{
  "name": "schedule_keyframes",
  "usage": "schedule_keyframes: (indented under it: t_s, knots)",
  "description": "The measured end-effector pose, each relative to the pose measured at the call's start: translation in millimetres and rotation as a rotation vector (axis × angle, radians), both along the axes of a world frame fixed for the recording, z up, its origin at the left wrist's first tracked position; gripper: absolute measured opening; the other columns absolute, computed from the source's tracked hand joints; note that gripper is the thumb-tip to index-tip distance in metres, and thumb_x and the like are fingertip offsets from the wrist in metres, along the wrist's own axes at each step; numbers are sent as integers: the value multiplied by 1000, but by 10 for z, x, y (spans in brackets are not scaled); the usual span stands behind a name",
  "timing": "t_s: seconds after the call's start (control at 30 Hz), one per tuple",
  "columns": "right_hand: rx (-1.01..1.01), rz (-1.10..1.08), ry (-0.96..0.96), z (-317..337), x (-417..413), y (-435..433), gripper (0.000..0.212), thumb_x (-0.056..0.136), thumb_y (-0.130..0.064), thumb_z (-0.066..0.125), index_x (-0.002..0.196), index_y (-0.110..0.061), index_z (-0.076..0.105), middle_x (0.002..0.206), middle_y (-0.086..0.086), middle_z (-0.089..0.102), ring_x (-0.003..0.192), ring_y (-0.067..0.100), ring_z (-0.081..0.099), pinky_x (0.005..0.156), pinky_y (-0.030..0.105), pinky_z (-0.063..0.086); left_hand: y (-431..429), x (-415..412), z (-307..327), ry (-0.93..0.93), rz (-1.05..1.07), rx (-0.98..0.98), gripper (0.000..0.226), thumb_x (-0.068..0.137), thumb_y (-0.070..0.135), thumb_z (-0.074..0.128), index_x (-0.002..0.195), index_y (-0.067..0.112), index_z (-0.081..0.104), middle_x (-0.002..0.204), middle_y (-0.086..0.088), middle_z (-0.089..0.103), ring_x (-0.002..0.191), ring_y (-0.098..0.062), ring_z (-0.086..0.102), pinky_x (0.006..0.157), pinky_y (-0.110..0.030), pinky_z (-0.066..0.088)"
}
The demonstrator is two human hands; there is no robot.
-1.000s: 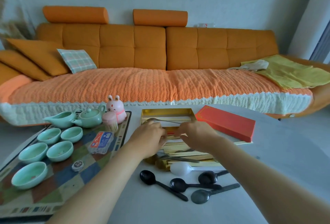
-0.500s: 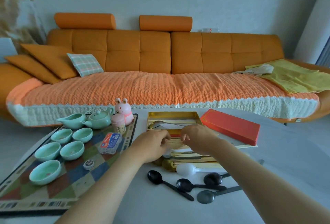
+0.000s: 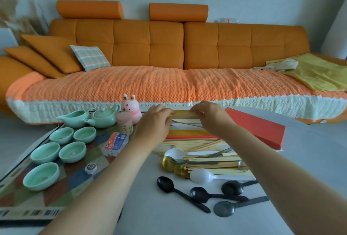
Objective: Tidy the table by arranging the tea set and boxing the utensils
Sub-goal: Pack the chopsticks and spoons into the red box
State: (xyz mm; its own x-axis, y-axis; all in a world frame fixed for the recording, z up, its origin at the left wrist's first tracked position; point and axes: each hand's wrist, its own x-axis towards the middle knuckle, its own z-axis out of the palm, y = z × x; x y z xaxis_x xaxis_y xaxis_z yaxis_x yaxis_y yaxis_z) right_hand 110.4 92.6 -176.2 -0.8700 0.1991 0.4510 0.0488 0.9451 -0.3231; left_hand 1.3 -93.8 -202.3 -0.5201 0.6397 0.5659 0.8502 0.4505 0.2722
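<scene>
At twelve o'clock on the pale grey table, the person's left hand and right hand are hovering over the open gold cardboard box, and each is pinching one end of a bundle of pale wooden chopsticks with curled fingers. The flat red box lid is lying at two o'clock, while loose sticks and white plastic spoons are waiting at the centre, with black plastic spoons at five o'clock. The pale green ceramic tea set is sitting at nine o'clock on a patchwork-patterned tray.
</scene>
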Motion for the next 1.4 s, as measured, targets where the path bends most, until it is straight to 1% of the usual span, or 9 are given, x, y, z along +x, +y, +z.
schedule_keyframes:
  t_s: [0.23, 0.43, 0.63, 0.8, 0.9, 1.1, 1.23, 1.3, 1.4]
  knots:
    - [-117, -248, -140, -79, -222, 255, 39, 94, 2, 38, 116, -15, 66, 111, 7, 58, 84, 23, 58, 68, 37, 53, 56, -220, -194, -73, 39, -324, 55, 102, 45, 34, 153, 23, 30, 159, 1, 27, 145, -22, 22, 116, -45, 25]
    - [-167, -265, -269, -251, -457, 248, 47, 91, 8, 41, 116, -21, 69, 106, 2, 63, 70, 15, 59, 53, 27, 48, 55, -276, -201, -118, 19, -417, 61, 102, 53, 22, 155, 23, 24, 164, 3, 14, 150, -16, 10, 122, -41, 9]
    - [-121, -336, -242, -227, -418, 293, 56, 83, 13, 41, 119, -19, 69, 117, 5, 64, 82, 22, 66, 64, 34, 60, 85, -243, -171, -101, -4, -421, 58, 102, 53, 26, 153, 25, 28, 162, 4, 20, 148, -16, 18, 119, -39, 13]
    - [-166, -163, -311, -216, -309, 245, 37, 93, -12, 45, 120, -23, 69, 109, 0, 68, 71, 13, 63, 60, 24, 52, 103, -205, -185, -129, -21, -471, 57, 102, 53, 24, 152, 26, 31, 161, 4, 26, 148, -14, 19, 117, -38, 14]
    - [-136, -89, -467, -205, -264, 192, 33, 96, -30, 43, 114, -19, 69, 116, 9, 68, 88, 24, 65, 78, 39, 55, 100, -211, -182, -133, -26, -461, 56, 101, 53, 26, 150, 28, 34, 158, 6, 32, 146, -14, 23, 116, -39, 17]
    - [-87, -56, -383, -57, -86, 141, 35, 96, -22, 45, 125, -27, 64, 125, -6, 60, 95, 16, 65, 88, 33, 54, 80, -77, -119, -7, -78, -305, 41, 99, 41, 46, 135, 22, 52, 135, 5, 49, 127, -16, 40, 103, -34, 32]
    - [-33, 25, -189, 54, 72, 54, 30, 89, -10, 50, 98, -27, 74, 98, -7, 67, 87, 12, 62, 80, 33, 55, 133, 99, -59, 84, -127, -183, 18, 94, 29, 55, 109, 20, 61, 106, 5, 56, 100, -16, 51, 79, -27, 39]
    - [8, 55, -242, 63, 168, -25, 29, 88, -12, 52, 92, -30, 75, 89, -12, 67, 81, 9, 61, 74, 32, 55, 160, 232, -25, 19, -151, -156, 13, 93, 25, 55, 104, 22, 60, 94, 8, 58, 84, -15, 57, 65, -27, 41]
    - [123, 56, -419, 9, 305, -132, 31, 88, -15, 52, 97, -35, 75, 98, -14, 71, 89, 10, 63, 79, 32, 56, 160, 408, -12, -117, -168, -223, 12, 92, 31, 58, 103, 31, 63, 89, 11, 64, 78, -12, 60, 62, -28, 46]
